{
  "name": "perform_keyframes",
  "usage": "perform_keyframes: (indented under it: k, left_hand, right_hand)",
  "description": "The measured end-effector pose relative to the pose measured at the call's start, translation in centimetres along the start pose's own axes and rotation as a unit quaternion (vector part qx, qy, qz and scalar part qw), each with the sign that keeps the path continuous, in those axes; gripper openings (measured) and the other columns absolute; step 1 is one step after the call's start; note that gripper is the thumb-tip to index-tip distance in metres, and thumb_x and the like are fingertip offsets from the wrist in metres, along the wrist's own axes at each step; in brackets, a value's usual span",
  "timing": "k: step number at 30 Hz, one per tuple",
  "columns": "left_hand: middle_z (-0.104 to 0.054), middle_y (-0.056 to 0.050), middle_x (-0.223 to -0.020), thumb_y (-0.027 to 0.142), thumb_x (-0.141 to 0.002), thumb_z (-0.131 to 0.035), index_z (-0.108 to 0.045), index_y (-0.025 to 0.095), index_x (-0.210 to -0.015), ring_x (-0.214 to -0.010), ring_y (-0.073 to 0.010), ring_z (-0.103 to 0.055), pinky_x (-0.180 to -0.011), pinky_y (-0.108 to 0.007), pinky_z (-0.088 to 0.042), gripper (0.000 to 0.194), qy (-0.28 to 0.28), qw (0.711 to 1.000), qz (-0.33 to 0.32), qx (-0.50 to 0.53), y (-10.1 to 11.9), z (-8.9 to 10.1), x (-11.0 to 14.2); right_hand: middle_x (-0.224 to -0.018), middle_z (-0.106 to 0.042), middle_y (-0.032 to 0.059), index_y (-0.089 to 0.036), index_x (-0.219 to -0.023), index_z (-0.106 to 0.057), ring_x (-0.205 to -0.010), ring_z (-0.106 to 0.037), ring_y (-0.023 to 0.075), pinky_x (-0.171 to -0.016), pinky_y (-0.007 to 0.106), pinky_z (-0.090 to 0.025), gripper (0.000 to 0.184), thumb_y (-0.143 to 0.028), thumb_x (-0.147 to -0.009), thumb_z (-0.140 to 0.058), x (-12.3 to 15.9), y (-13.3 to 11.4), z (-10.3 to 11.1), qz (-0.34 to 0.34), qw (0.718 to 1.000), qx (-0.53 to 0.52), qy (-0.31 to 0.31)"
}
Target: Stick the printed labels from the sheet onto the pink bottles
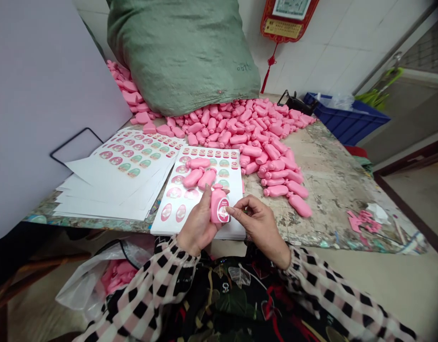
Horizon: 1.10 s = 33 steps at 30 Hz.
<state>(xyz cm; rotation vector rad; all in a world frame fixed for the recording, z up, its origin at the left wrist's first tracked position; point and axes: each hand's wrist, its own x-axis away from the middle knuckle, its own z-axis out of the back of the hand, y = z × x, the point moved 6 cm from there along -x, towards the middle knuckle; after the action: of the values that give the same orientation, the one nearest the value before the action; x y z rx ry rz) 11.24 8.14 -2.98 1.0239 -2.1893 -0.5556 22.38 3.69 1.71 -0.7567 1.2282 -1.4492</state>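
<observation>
A small pink toy bottle (215,195) stands nearly upright in my left hand (195,230), whose fingers are wrapped around it. On its front is an oval white-and-pink label sticker (223,207) with "BABY" lettering. My right hand (264,229) pinches the sticker's right edge between thumb and forefinger; whether that edge is stuck down is hidden. Below both hands lies a stack of sticker sheets (201,225) with rows of oval pink and green labels. Several loose pink bottles (194,178) rest on the top sheet, just beyond my left hand.
A heap of pink bottles (236,126) spills from a green sack (183,52) at the back. More sticker sheets (105,199) lie left. A blue crate (347,121) stands beyond the table (329,190). Pink scraps (363,221) lie right; a plastic bag (80,285) hangs below left.
</observation>
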Motion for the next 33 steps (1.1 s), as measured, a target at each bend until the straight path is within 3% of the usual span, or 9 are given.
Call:
perform_keyframes:
  k: [11, 33]
  left_hand:
    - [-0.058, -0.001, -0.08, 0.058, -0.074, -0.056, -0.061, 0.017, -0.099, -0.064, -0.0099, -0.055, -0.054, -0.022, -0.047, 0.048, -0.013, 0.999, -0.016, -0.031, -0.2, -0.6, 0.4]
    - [-0.056, -0.001, -0.076, 0.064, -0.071, -0.054, -0.06, 0.016, -0.102, -0.061, -0.0096, -0.054, -0.049, -0.021, -0.045, 0.057, -0.012, 0.999, -0.006, -0.033, -0.2, -1.2, 0.5]
  right_hand:
    - [-0.067, -0.061, -0.0012, -0.02, -0.07, -0.06, -0.06, -0.054, 0.0118, -0.06, 0.025, -0.042, 0.019, -0.038, -0.075, -0.065, -0.3, 0.6, -0.2, -0.008, 1.0, 0.01, -0.013]
    - [-0.065, -0.061, -0.001, -0.02, -0.07, -0.06, -0.06, -0.056, 0.0131, -0.061, 0.027, -0.044, 0.02, -0.039, -0.075, -0.066, -0.2, 0.9, -0.2, -0.017, 1.0, -0.004, -0.015]
